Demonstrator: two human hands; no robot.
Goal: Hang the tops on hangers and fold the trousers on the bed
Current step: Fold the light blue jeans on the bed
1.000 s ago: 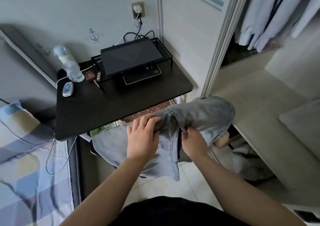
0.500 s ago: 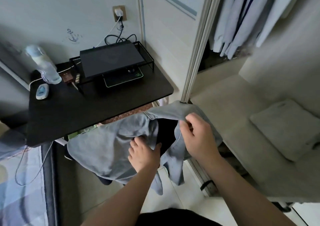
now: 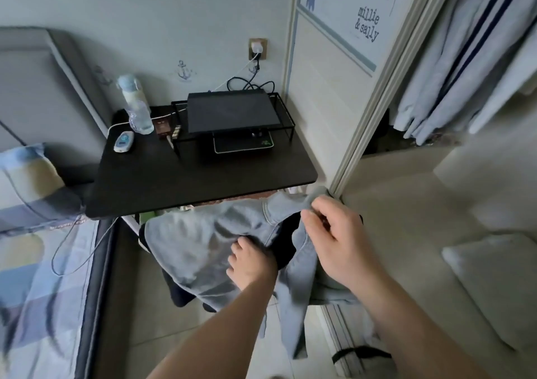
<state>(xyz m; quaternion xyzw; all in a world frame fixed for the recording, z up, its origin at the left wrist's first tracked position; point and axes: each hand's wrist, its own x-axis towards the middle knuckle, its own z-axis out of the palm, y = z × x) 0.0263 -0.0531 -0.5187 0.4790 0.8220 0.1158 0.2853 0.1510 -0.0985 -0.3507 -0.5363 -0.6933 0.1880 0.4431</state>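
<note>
The right hand's (image 3: 334, 242) thumb and fingers pinch the grey garment (image 3: 189, 248) at its open edge. The left hand (image 3: 251, 265) curls into the cloth, fingertips hidden. The garment hangs just before the black desk (image 3: 203, 181). To the desk's right, the wardrobe (image 3: 406, 192) holds hanging pale shirts (image 3: 465, 59).

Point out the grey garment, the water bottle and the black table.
grey garment (image 3: 189, 248), head view, on its broad left panel.
water bottle (image 3: 138, 111), head view, on its clear body.
black table (image 3: 180, 181), head view, on the bare top near its front edge.
</note>
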